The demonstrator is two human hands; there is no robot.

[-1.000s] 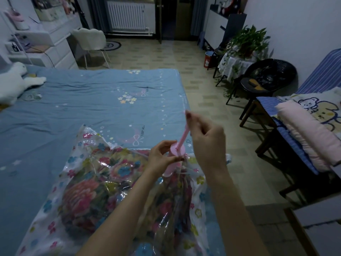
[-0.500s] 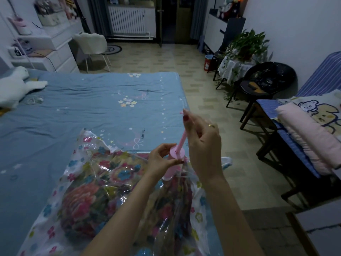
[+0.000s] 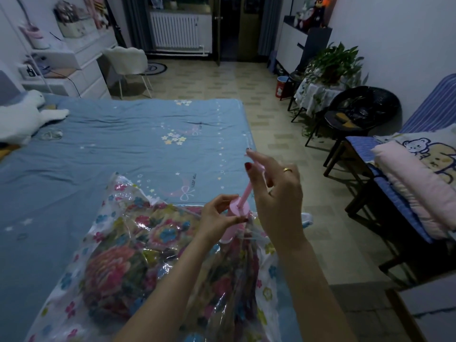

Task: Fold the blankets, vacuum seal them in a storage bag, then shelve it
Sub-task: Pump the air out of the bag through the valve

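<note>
Lying on a blue star-printed bed sheet (image 3: 103, 154) beside tiled floor, clear flower-printed plastic storage bag (image 3: 118, 262), left hand (image 3: 217, 218) gripping an upright pink hand pump (image 3: 235, 218), right hand (image 3: 276, 191) pinching its slender plunger rod (image 3: 247, 191), tilted up-right.

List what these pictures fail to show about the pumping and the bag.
- Pump base and bag valve: head view, hidden behind left hand and crinkled plastic.
- Pump handle top: covered by right hand; its grip unclear.
- Storage bag near end: cut off by bottom edge.
- Blanket folds: blurred by glare and print.
</note>
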